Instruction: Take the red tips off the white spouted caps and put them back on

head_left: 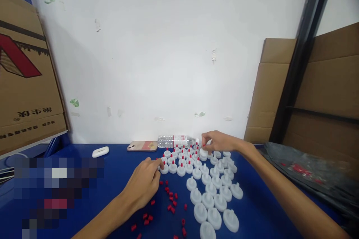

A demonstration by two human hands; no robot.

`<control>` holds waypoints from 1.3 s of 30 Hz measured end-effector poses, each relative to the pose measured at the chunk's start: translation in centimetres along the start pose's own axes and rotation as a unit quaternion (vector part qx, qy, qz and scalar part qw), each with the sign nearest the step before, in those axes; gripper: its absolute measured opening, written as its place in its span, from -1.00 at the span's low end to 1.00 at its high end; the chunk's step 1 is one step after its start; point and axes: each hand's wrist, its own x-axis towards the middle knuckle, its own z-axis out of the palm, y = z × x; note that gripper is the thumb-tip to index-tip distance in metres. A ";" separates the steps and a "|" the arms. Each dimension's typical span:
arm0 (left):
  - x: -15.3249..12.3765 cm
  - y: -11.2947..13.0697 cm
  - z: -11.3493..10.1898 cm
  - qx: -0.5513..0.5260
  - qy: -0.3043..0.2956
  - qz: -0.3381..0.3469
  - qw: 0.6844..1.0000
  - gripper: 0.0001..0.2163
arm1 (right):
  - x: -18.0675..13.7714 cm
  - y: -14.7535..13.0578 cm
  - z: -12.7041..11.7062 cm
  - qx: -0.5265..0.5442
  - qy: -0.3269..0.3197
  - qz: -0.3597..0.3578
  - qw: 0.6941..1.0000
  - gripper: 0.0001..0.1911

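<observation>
Several white plastic caps stand in rows on the blue table; those at the far end carry small red tips. Loose red tips lie scattered near the front. My left hand rests by the left end of a row, fingers curled, fingertips at a white cap. My right hand reaches to the far end of the rows, fingers pinched on a small red tip over a cap.
A water bottle lies on its side at the back, beside a phone and a white earbud case. Cardboard boxes stand left and right. A dark plastic bag lies at the right.
</observation>
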 end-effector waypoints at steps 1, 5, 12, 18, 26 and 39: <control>0.0 0.1 -0.1 -0.006 0.010 -0.001 1.000 -0.71 | -0.2 -0.8 -0.2 -0.004 0.012 -0.005 1.000 -0.84; 0.0 0.7 -0.3 -0.041 0.045 0.012 0.998 -0.74 | -0.7 -4.4 0.0 -0.048 0.039 -0.021 0.998 -0.90; -0.6 1.9 -0.2 -0.061 0.080 0.086 0.991 -0.81 | -1.3 -9.9 2.7 -0.113 -0.006 -0.068 0.991 -0.86; -1.3 3.3 0.1 -0.087 0.023 0.155 0.984 -0.80 | -2.3 -12.6 4.3 -0.161 0.015 -0.122 0.979 -0.71; -1.1 2.7 -0.3 -0.127 0.046 0.153 0.979 -0.71 | -3.0 -13.8 3.8 -0.179 0.039 -0.120 0.976 -0.58; -0.7 2.9 -0.5 -0.272 0.023 0.113 0.955 -0.58 | -3.1 -13.7 3.2 -0.136 0.043 -0.146 0.979 -0.50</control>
